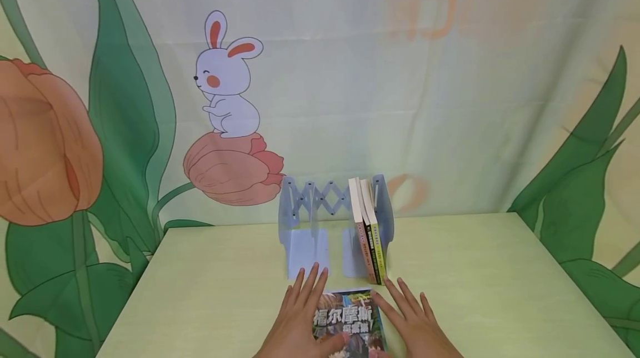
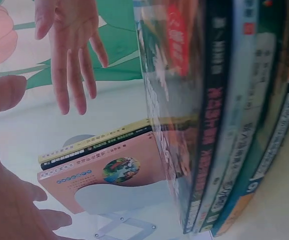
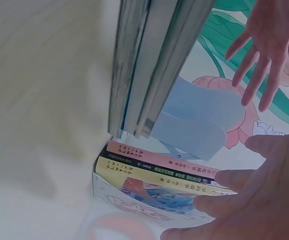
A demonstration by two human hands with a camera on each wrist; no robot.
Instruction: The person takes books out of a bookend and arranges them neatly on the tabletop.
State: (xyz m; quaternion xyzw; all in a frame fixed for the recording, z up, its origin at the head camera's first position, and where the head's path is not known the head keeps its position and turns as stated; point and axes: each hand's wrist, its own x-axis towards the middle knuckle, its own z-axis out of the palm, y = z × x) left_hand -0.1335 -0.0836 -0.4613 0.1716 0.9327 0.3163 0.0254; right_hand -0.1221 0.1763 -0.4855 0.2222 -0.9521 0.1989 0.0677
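A stack of several books lies flat near the table's front edge, its top book (image 1: pixel 352 316) showing a dark picture cover with large white characters. Spines (image 2: pixel 212 130) face the left wrist camera and page edges (image 3: pixel 154 65) the right wrist one. My left hand (image 1: pixel 302 316) is spread at the stack's left side, thumb over the cover. On the other side is my right hand (image 1: pixel 417 322), fingers apart and pointing forward. Neither hand's fingers curl round a book. Just beyond the stack stands a pale blue expandable bookend rack (image 1: pixel 307 249).
Three slim books, pink, black and yellow on their spines (image 1: pixel 370 241), lean upright against the rack's right end. A pale green table (image 1: pixel 475 269) runs back to a hanging cloth (image 1: pixel 340 85) printed with tulips and a rabbit.
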